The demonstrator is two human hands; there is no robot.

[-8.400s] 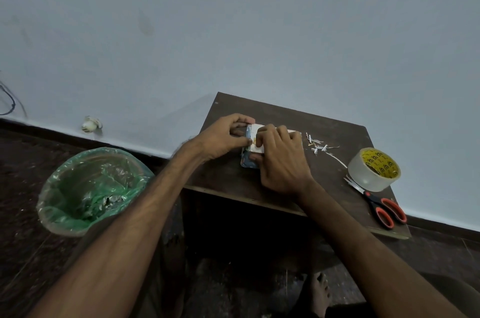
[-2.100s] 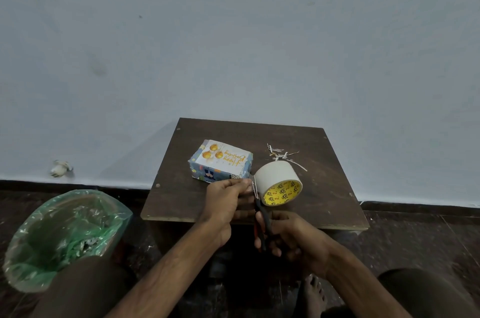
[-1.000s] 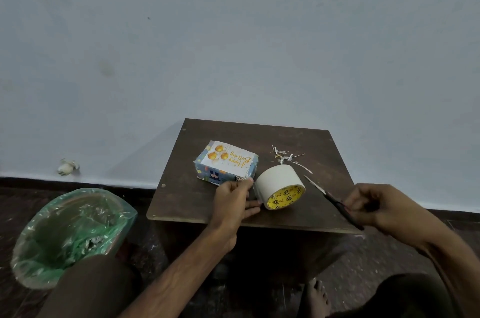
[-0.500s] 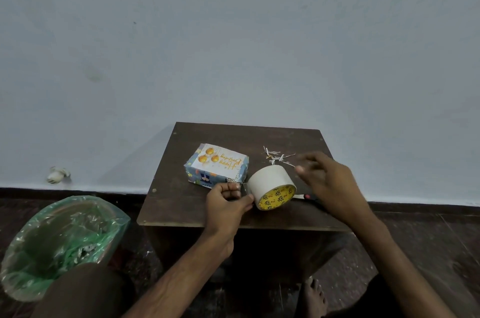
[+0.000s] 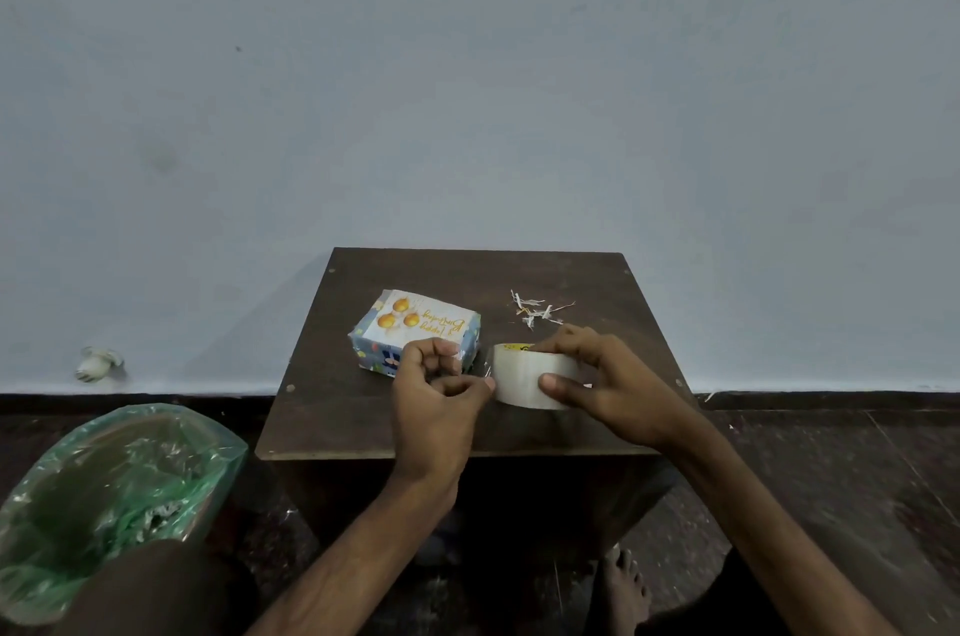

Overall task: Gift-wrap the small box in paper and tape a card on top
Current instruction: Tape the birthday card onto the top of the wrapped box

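On small dark table [image 5: 363, 419], head view: tape roll [image 5: 522, 375] gripped by right hand [image 5: 610, 388], thumb on near face, fingers over top. Loose tape end [image 5: 488, 372] pinched by left hand [image 5: 439, 393] just beside roll. Wrapped box [image 5: 371, 354], card [image 5: 421, 321] laid on top, behind left hand. Paper scraps [image 5: 535, 310] scattered beyond roll; green-lined bin [image 5: 119, 479] on floor at left.

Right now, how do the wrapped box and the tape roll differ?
The wrapped box is rectangular, blue-patterned, with a card on top; the tape roll is round and pale. The box lies flat; the roll is gripped by the right hand, its end pinched by the left hand. Both share the table.
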